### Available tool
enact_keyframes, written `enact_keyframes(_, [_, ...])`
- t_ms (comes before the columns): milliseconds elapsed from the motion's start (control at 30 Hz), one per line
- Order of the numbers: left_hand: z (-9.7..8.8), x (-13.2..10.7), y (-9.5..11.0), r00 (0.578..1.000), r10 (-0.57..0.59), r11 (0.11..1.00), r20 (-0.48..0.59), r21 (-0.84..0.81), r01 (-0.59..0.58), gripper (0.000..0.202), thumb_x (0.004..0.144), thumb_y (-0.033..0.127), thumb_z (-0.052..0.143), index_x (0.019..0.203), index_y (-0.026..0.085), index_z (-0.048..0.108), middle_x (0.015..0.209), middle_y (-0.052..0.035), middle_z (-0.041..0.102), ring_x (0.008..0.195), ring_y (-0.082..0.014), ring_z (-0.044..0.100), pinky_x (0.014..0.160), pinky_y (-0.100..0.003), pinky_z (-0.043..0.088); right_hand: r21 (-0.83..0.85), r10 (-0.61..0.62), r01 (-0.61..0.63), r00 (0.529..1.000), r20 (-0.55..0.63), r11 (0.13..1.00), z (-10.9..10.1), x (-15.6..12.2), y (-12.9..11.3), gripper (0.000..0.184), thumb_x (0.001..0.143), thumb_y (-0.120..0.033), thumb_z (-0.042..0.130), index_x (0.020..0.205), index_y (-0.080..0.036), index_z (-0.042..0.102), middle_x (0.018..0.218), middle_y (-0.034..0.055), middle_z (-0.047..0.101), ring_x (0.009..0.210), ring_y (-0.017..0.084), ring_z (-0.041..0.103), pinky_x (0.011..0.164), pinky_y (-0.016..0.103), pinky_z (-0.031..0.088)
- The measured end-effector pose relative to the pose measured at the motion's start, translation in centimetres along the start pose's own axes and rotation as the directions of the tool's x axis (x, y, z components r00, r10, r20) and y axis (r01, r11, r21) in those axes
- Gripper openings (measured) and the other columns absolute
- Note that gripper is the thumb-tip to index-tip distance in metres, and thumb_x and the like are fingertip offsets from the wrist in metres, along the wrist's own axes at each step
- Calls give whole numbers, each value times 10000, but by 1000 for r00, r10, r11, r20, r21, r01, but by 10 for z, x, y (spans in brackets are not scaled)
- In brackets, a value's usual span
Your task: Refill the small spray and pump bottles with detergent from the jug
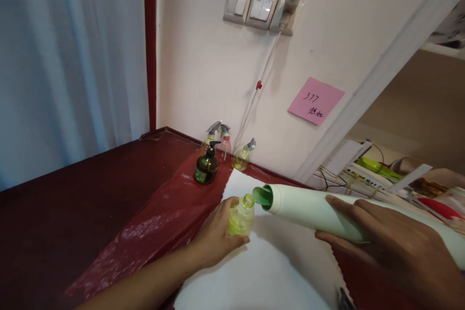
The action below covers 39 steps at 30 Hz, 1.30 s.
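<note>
The left hand is curled partway closed around a small yellow-green bottle, thumb low on its near side and a finger near its shoulder. That bottle is uncapped and nearly upright; its lower part is brighter, but whether this is liquid or tinted plastic I cannot tell. The right hand is wrapped about a long pale green container, which it holds tilted nearly level, mouth toward the left hand. The 2 openings sit just beside each other, the bottle between the left hand and the container's mouth; whether they touch is unclear. The container's inside is darker green, with a green lip jutting toward the bottle's neck.

Below both hands spreads 1 white sheet, and to its left lies red plastic film on the dark red table.

Farther back, near the wall, stand 4 bottles: 1 dark pump bottle and 3 with grey spray heads, namely 1 amber bottle, 1 pink bottle and 1 yellow bottle. Above them are 2 switch plates, 1 plug and 1 pink note reading 377.
</note>
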<state>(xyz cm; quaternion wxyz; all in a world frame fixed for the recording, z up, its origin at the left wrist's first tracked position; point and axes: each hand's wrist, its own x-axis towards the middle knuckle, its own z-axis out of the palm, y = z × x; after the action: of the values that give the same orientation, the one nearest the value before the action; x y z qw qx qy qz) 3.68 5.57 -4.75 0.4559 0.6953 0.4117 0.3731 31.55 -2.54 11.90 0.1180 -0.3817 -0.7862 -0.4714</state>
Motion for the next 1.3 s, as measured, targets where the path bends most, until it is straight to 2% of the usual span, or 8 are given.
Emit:
enact_keyframes(200, [1, 0, 1, 1000, 21, 999, -5, 31, -20, 800, 699, 263, 813, 1390, 208, 414, 1420, -138, 533, 1317, -307, 479, 1138, -466, 352, 13, 4, -4, 1000, 8, 1000, 1, -2, 1, 429, 1020, -526, 411, 1093, -170, 639, 798, 105, 730, 557, 234, 695, 455, 342, 520])
enact_keyframes(533, [1, 0, 3, 1000, 14, 999, -12, 42, -13, 781, 690, 263, 806, 1375, 204, 437, 1412, -147, 549, 1308, -326, 496, 1133, -483, 361, -8, -10, 10, 1000, -1, 1000, -6, 6, 1, 475, 1038, -512, 344, 1061, -152, 654, 734, 91, 719, 520, 233, 687, 423, 340, 517])
enact_keyframes(733, [1, 0, 1, 1000, 14, 999, -13, 47, -14, 780, 690, 263, 805, 1376, 210, 436, 1427, -149, 539, 1327, -329, 485, 1142, -485, 357, -23, -14, 14, 1000, -2, 1000, -6, 4, 3, 459, 1036, -511, 360, 1065, -163, 657, 771, 108, 739, 545, 238, 704, 455, 349, 545])
enact_keyframes(1000, [1, 1, 2, 1000, 3, 999, -13, 49, -3, 791, 684, 244, 804, 1377, 212, 424, 1415, -145, 541, 1312, -320, 496, 1131, -475, 369, -49, -18, 18, 1000, -3, 999, -7, 9, 4, 528, 1037, -530, 318, 1010, -155, 689, 745, 116, 744, 512, 250, 696, 390, 349, 518])
enact_keyframes(1300, [0, 0, 5, 1000, -2, 999, -9, 51, 3, 778, 688, 260, 803, 1365, 216, 424, 1392, -144, 550, 1292, -319, 506, 1114, -471, 380, -32, -22, 22, 1000, 3, 999, -10, 5, 5, 460, 1028, -497, 393, 1059, -133, 672, 744, 105, 737, 538, 267, 701, 432, 369, 533])
